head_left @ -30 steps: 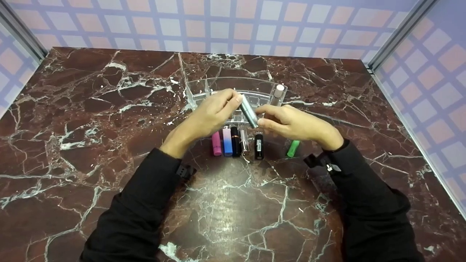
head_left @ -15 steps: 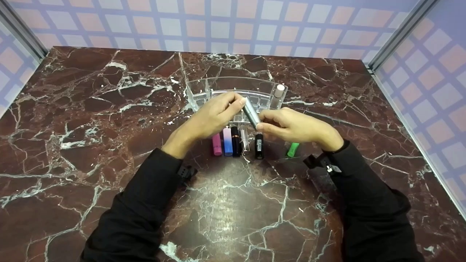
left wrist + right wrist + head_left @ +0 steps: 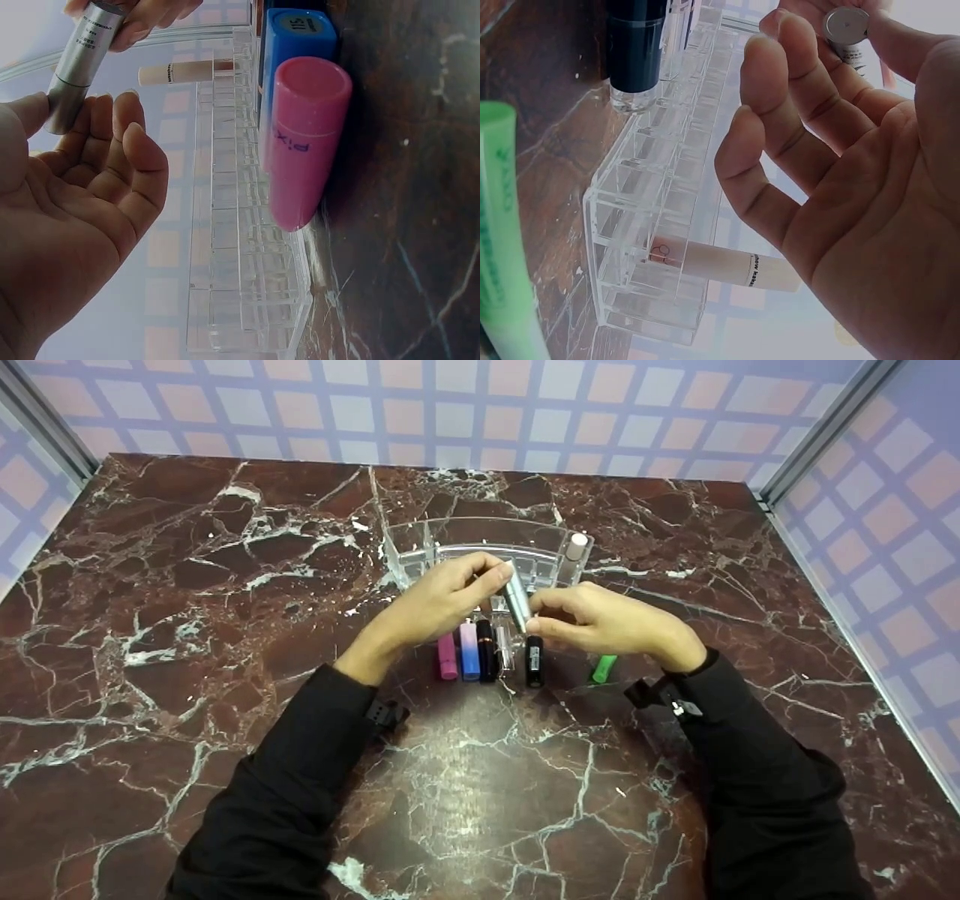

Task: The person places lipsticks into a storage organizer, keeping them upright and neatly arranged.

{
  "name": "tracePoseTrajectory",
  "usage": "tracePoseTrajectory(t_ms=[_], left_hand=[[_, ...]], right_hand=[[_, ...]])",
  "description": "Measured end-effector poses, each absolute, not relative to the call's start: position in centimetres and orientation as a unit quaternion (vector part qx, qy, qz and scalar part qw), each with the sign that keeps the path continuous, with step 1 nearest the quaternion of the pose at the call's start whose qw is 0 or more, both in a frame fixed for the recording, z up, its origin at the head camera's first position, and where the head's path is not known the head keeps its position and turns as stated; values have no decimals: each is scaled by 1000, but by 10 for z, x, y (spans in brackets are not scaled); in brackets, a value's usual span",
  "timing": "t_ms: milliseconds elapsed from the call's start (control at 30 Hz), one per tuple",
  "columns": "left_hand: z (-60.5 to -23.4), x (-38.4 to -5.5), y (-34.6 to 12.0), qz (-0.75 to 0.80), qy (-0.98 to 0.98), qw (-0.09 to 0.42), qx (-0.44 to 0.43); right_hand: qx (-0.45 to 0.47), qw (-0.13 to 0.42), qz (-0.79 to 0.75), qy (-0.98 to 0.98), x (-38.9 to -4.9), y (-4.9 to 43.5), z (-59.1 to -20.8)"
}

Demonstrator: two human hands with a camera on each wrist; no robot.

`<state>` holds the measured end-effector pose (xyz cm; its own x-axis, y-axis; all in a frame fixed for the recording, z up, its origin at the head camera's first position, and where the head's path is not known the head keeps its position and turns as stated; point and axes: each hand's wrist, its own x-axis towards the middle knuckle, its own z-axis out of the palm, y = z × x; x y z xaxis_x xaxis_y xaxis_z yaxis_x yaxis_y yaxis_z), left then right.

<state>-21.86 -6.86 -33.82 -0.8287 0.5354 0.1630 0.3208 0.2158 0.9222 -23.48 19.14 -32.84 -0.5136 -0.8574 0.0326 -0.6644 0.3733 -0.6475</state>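
Both hands hold a silver lipstick tube [image 3: 517,598] in the air in front of the clear organizer. My left hand [image 3: 442,592] pinches its upper end between thumb and fingers. At the lower end, my right hand [image 3: 592,619] pinches it too. Small dark print shows on the silver side in the left wrist view, where the left hand [image 3: 90,187] has its other fingers curled loosely. In the right wrist view the tube's flat round end [image 3: 846,26] faces the camera, by the right hand's thumb [image 3: 907,41].
Behind the hands stands the clear stepped organizer [image 3: 487,526], a pale lip gloss tube [image 3: 576,547] upright in its right end. In front lie a pink tube [image 3: 447,658], a pink-blue tube [image 3: 470,652], black tubes [image 3: 534,664], a clear one [image 3: 505,651] and a green tube [image 3: 603,668].
Both hands stay on the silver lipstick tube. The left hand has shifted slightly right and toward the person, and the tube has turned a little more upright. The tubes on the table have not moved.
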Motion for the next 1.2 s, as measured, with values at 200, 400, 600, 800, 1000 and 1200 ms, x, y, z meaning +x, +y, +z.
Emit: tracePoseTrajectory(t_ms=[200, 400, 600, 800, 1000, 1200], left_hand=[[-339, -219, -69, 559, 774, 108, 275], [-337, -221, -71, 578, 753, 135, 285], [-337, -222, -71, 608, 726, 158, 280], [-338, -224, -71, 638, 701, 175, 268], [-338, -224, -71, 650, 698, 161, 255], [-338, -224, -71, 648, 703, 153, 249]], right_hand=[[-487, 143, -292, 811, -237, 190, -329], [-493, 139, -276, 813, -238, 188, -332], [-494, 136, -267, 816, -238, 187, -332], [-493, 142, -264, 817, -237, 187, -333], [-494, 158, -265, 813, -237, 187, -335], [-500, 163, -265, 808, -237, 187, -338]])
